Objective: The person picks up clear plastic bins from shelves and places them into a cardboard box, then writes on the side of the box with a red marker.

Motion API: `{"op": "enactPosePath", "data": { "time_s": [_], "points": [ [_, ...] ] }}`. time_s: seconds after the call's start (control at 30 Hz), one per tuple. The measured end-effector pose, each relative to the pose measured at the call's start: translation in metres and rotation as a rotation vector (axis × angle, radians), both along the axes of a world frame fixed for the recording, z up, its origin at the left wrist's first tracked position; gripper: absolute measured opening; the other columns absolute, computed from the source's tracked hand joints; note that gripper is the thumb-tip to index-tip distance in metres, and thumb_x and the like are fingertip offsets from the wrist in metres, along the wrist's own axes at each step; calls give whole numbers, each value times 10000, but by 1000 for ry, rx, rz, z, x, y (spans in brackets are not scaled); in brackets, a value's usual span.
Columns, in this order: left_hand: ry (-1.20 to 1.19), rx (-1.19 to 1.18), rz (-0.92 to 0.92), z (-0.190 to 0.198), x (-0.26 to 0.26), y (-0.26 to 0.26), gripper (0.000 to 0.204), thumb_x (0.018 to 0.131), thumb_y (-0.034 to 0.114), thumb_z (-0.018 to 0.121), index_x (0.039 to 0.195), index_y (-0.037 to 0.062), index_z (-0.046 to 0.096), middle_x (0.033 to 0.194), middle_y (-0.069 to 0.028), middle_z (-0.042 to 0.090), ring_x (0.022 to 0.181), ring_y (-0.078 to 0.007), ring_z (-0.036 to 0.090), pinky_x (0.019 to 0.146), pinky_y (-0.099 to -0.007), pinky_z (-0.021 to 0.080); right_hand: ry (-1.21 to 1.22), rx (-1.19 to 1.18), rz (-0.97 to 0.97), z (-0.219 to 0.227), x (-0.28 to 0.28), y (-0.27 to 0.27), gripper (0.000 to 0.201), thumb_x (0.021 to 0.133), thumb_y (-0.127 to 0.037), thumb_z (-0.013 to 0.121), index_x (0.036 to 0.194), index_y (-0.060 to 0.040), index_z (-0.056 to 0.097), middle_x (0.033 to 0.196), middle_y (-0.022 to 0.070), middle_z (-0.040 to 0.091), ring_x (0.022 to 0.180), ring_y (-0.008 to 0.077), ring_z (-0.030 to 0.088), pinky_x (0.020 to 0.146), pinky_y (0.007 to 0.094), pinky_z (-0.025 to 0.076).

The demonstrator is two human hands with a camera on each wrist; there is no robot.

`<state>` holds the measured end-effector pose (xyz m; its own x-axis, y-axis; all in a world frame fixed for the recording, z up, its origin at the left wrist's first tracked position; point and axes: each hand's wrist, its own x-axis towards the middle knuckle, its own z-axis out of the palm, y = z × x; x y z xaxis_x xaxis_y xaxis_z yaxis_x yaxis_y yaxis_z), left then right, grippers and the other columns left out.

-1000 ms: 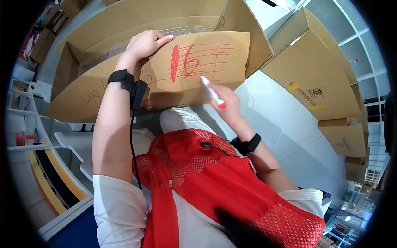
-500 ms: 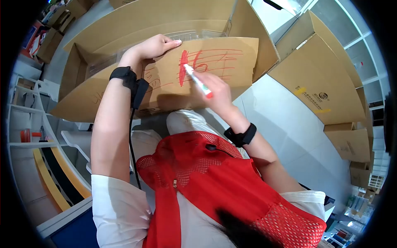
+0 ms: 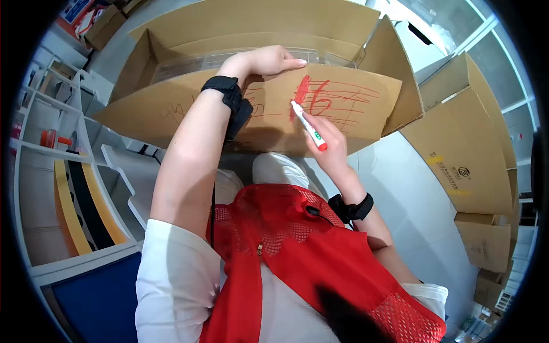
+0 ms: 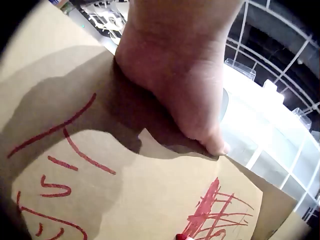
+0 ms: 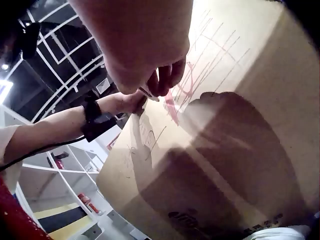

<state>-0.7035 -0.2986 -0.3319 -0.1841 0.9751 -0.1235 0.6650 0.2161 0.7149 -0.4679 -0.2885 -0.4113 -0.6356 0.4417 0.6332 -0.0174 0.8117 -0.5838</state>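
My right hand (image 3: 329,146) pinches a white marker pen (image 3: 309,127) with a red end, its tip at a thick red stroke on a cardboard flap (image 3: 366,127). Red handwriting covers the flap, with a "16" crossed by several thin lines. At the flap's top edge my left hand (image 3: 269,62) grips the cardboard, thumb along the edge and the other fingers hidden behind. The left wrist view shows that hand (image 4: 185,85) over the edge and the red strokes (image 4: 200,215) below it. In the right wrist view my right hand (image 5: 145,55) hides most of the marker.
The flap belongs to a large open cardboard box (image 3: 257,28) with clear plastic containers (image 3: 189,64) inside. More cardboard boxes (image 3: 466,154) stand on the right. White shelving (image 3: 34,217) is on the left, holding yellow and black strips (image 3: 86,206).
My right hand has brought the marker left from the thin lines to the thick stroke, moving down along it lately. My left hand keeps its grip while the view shifts.
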Motion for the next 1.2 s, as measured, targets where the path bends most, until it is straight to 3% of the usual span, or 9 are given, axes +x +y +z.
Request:
{"op": "enactPosePath", "data": {
  "time_s": [0.1, 0.3, 0.57, 0.63, 0.73, 0.83, 0.97, 1.03, 1.2],
  "points": [
    [77, -177, -22, 8, -5, 1, 505, 842, 510, 501, 889, 35, 665, 722, -90, 637, 635, -157, 534, 626, -305, 446, -28, -33, -82, -2, 16, 12, 305, 721, -3, 616, 1026, -17, 604, 893, 144, 618, 812, 263, 605, 716, 321, 474],
    [115, 7, -22, -1, -4, -1, 521, 834, 528, 497, 881, 39, 667, 700, -101, 632, 613, -181, 541, 616, -318, 447, 46, 12, -376, -8, 57, 31, 292, 714, -1, 622, 1005, -14, 609, 873, 137, 623, 774, 273, 602, 691, 325, 471],
    [352, 35, 17, 7, 4, -8, 483, 838, 526, 480, 853, 86, 679, 794, -126, 654, 722, -253, 622, 677, -350, 478, 3, 88, -107, 9, 1, 3, 286, 691, -45, 637, 975, -20, 609, 899, 144, 618, 820, 270, 606, 727, 333, 482],
    [535, 156, 30, 4, 7, -14, 497, 810, 555, 486, 774, 97, 675, 777, -121, 629, 758, -315, 599, 667, -380, 478, 64, 30, -155, 0, 10, 11, 272, 702, -31, 613, 974, -11, 603, 897, 154, 614, 813, 274, 605, 728, 331, 480],
    [969, 794, -122, -1, 6, -31, 351, 767, 413, 582, 604, 103, 568, 768, -57, 518, 752, -210, 522, 654, -331, 424, 114, -75, -65, 19, 18, -1, 215, 733, -25, 556, 942, 8, 596, 863, 157, 604, 780, 267, 598, 709, 327, 470],
    [1209, 909, -230, 14, -8, -80, 292, 762, 397, 586, 671, 127, 523, 837, -9, 514, 810, -154, 512, 635, -273, 384, 194, 2, 126, 37, -1, -10, 258, 850, -200, 488, 961, 14, 579, 762, 91, 548, 549, 113, 469, 495, 233, 375],
    [1401, 675, 155, 18, -95, -205, 355, 707, 472, 595, 701, 128, 505, 941, 7, 508, 864, -143, 488, 657, -299, 373, 349, 10, 238, 51, -34, -29, 223, 857, -219, 514, 881, -1, 558, 735, 85, 519, 561, 118, 468, 497, 230, 356],
    [1571, 557, 392, 19, -127, -268, 360, 676, 482, 607, 716, 134, 523, 972, 16, 510, 867, -142, 482, 673, -298, 368, 312, 29, 319, 59, -57, -53, 152, 733, -102, 608, 857, -17, 583, 731, 125, 564, 631, 238, 551, 568, 303, 443],
    [1328, 229, 414, 13, -176, -332, 320, 657, 425, 639, 750, 130, 556, 898, 51, 571, 823, -168, 498, 673, -310, 395, 158, 38, 593, 54, -167, -149, 277, 698, -66, 686, 963, -98, 613, 768, 85, 550, 632, 237, 567, 555, 308, 470]
  ]
}}
